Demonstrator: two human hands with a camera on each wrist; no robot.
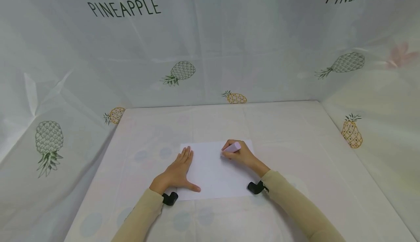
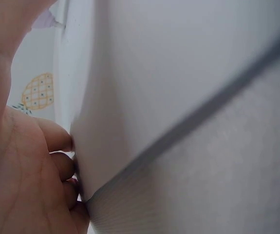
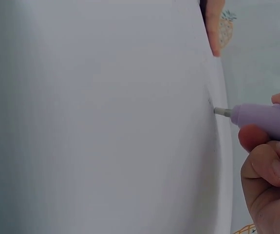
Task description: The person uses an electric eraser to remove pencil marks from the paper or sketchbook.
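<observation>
A white sheet of paper (image 1: pixel 213 176) lies on the table. My left hand (image 1: pixel 177 172) rests flat on its left side, thumb spread away from the straight fingers; the left wrist view shows its palm and fingertips (image 2: pixel 62 165) down at the sheet's edge. Over the upper right part of the paper, my right hand (image 1: pixel 243 156) pinches a thick lilac marker (image 1: pixel 233 147) between thumb and fingers. In the right wrist view the marker (image 3: pixel 261 118) points its narrow grey tip at the paper, with a few tiny dark marks beside it.
A pale cloth with faint coloured spots covers the table (image 1: pixel 157 132). Behind and at the sides hangs a white curtain (image 1: pixel 229 34) printed with pineapples. Black wrist cameras, one at the left cuff (image 1: pixel 170 199) and another at the right (image 1: pixel 255 188), sit close over the paper.
</observation>
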